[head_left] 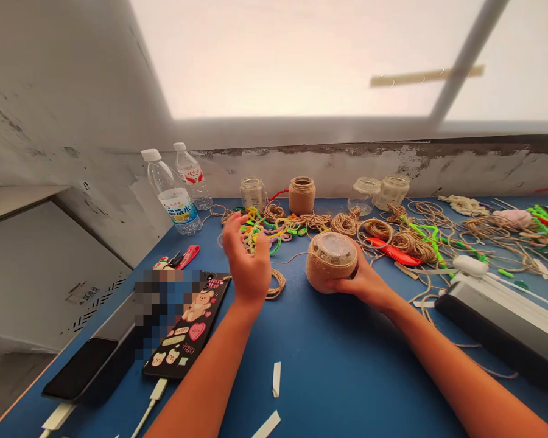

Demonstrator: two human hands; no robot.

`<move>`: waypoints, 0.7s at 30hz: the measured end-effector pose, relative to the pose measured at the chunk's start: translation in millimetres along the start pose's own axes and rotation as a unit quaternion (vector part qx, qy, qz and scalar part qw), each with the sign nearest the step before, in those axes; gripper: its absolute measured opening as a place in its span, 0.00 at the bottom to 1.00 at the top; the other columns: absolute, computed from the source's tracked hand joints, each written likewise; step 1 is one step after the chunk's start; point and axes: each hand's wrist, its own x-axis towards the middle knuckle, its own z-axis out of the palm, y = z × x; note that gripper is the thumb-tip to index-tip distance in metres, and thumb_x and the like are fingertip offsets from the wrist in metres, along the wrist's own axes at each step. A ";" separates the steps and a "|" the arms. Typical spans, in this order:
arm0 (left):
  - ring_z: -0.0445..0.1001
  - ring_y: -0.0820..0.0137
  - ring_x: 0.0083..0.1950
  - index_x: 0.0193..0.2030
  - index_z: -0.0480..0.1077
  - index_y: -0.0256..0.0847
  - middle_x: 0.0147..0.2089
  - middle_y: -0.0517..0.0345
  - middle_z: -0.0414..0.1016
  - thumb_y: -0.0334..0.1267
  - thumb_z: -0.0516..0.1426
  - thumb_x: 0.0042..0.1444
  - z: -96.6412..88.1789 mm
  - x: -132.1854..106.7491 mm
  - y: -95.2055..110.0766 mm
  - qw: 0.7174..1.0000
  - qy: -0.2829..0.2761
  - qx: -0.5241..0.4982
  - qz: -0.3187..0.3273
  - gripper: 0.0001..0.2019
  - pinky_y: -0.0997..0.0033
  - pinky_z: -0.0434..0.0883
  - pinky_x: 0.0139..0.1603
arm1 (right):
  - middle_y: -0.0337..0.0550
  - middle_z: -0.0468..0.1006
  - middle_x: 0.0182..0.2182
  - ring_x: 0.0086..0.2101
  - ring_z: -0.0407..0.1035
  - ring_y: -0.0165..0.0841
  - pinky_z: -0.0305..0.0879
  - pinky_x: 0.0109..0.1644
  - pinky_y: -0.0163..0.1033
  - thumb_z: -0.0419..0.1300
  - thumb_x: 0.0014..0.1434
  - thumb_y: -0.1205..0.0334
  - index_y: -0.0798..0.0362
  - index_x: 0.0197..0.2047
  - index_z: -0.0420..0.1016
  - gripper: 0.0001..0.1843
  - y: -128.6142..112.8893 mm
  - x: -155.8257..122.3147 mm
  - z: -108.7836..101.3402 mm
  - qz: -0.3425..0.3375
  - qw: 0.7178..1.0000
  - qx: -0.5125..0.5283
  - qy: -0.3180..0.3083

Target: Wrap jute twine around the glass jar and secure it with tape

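My right hand (360,277) grips a glass jar (326,267) wrapped in brown twine, its glass base turned up toward me. A strand of twine (296,258) runs from the jar to the left, toward my left hand. Raised over the table, my left hand (248,261) has its fingers apart and shows nothing held. Just behind its wrist lies a small coil of twine (276,286). Colourful fuzzy pipe cleaners (278,234) are heaped beyond the left hand.
Along the back stand a twine-wrapped jar (302,198), bare glass jars (364,196) and two water bottles (176,204). Twine bundles and a red cutter (395,252) lie behind the held jar. A phone with a bear case (187,328) is left; a dark-sided box (497,331) is right.
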 end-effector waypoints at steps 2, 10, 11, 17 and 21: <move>0.66 0.62 0.65 0.59 0.65 0.44 0.63 0.50 0.68 0.35 0.54 0.61 4.3 -10.6 3.4 0.984 -0.174 -0.024 0.022 0.18 0.58 0.64 0.65 | 0.50 0.66 0.63 0.64 0.57 0.49 0.45 0.70 0.55 0.76 0.37 0.55 0.46 0.65 0.55 0.54 -0.2 -1.3 -1.1 0.006 1.000 0.003 -0.011; 0.76 0.62 0.55 0.47 0.74 0.40 0.52 0.50 0.79 0.32 0.53 0.61 13.6 -24.5 -5.8 0.939 -0.340 0.047 0.014 0.12 0.57 0.71 0.61 | 0.44 0.72 0.60 0.62 0.63 0.45 0.57 0.66 0.54 0.53 0.57 0.32 0.38 0.59 0.62 0.32 7.4 12.4 -35.7 -0.025 0.984 0.113 0.136; 0.77 0.61 0.54 0.46 0.75 0.40 0.50 0.50 0.80 0.32 0.53 0.61 13.9 -24.2 -6.8 0.938 -0.343 0.055 0.008 0.11 0.57 0.72 0.60 | 0.44 0.74 0.58 0.60 0.66 0.45 0.60 0.65 0.55 0.52 0.58 0.33 0.37 0.57 0.64 0.29 9.4 15.6 -42.0 -0.025 0.978 0.084 0.189; 0.78 0.61 0.52 0.45 0.76 0.39 0.49 0.49 0.80 0.29 0.53 0.59 14.5 -23.5 -8.2 0.931 -0.357 0.075 -0.006 0.12 0.57 0.73 0.58 | 0.54 0.69 0.58 0.59 0.62 0.50 0.57 0.64 0.58 0.55 0.56 0.48 0.50 0.60 0.62 0.30 31.4 25.8 -68.5 0.009 0.898 -0.168 0.406; 0.77 0.60 0.53 0.45 0.75 0.39 0.50 0.48 0.80 0.29 0.53 0.59 14.0 -23.7 -7.5 0.929 -0.362 0.081 -0.010 0.12 0.57 0.72 0.59 | 0.56 0.65 0.64 0.65 0.52 0.57 0.39 0.68 0.65 0.59 0.51 0.57 0.52 0.53 0.73 0.24 43.7 25.8 -69.6 0.042 0.884 -0.294 0.360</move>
